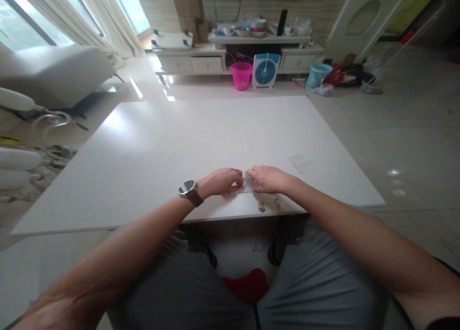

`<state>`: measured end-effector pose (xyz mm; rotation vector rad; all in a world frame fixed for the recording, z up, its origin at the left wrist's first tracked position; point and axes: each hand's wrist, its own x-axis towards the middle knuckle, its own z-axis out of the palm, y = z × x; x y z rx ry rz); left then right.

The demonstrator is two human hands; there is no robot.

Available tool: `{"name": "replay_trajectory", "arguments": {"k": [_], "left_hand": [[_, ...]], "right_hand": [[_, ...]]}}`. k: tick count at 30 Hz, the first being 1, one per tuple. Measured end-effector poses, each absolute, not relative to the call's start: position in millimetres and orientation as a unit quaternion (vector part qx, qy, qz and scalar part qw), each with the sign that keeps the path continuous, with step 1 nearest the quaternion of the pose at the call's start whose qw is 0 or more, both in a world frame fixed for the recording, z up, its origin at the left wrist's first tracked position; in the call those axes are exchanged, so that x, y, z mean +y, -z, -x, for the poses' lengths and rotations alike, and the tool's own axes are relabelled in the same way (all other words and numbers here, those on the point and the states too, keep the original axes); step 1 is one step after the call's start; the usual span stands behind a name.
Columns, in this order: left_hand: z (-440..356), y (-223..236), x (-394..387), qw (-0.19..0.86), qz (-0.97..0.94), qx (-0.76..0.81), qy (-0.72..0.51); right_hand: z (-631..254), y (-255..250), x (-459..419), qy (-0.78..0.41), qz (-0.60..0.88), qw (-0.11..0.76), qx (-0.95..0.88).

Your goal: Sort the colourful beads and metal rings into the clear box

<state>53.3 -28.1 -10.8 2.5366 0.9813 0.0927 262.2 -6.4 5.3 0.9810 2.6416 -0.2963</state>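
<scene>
Left hand [229, 179]: fingers bent at box's edge; pinch or empty, can't tell. Coloured bits [229, 194] just under it. Between hands: clear box [247, 189], some small pieces apparently inside. Right hand [269, 178] grasps box, fingers over its side. Nearer the body, below right hand: minion figure [261, 207], then trinket [277, 204], both outside box. Beyond right hand: clear sheet [301, 163], flat, apart. Looks partway along.

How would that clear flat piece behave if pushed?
The clear flat piece would probably slide easily, since the tabletop looks smooth. Lying flat, it seems unlikely to tip or roll. It looks thin, so probably light.
</scene>
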Motion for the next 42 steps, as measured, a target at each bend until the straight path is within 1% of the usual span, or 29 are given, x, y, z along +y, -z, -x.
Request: {"name": "replay_trajectory", "arguments": {"k": [7,25,31,37,42], "left_hand": [[-51.3,4.3,-27.2,0.193,-0.912,0.361,-0.018],[-52.3,5.4,-28.4,0.217,-0.91,0.353,-0.019],[-49.6,5.4,-25.9,0.201,-0.909,0.365,-0.009],[-53.3,5.4,-29.6,0.218,-0.902,0.372,-0.001],[-51.1,6.1,-27.7,0.202,-0.908,0.367,-0.011]], "right_hand": [[-262.4,-3.9,-6.1,0.101,-0.344,0.152,0.921],[-261.7,-5.7,-6.9,0.104,-0.346,0.157,0.919],[-262.0,-2.8,-5.7,0.106,-0.344,0.155,0.92],[-262.0,-3.3,-5.6,0.106,-0.346,0.157,0.919],[-262.4,-2.4,-6.0,0.102,-0.344,0.153,0.921]]}}
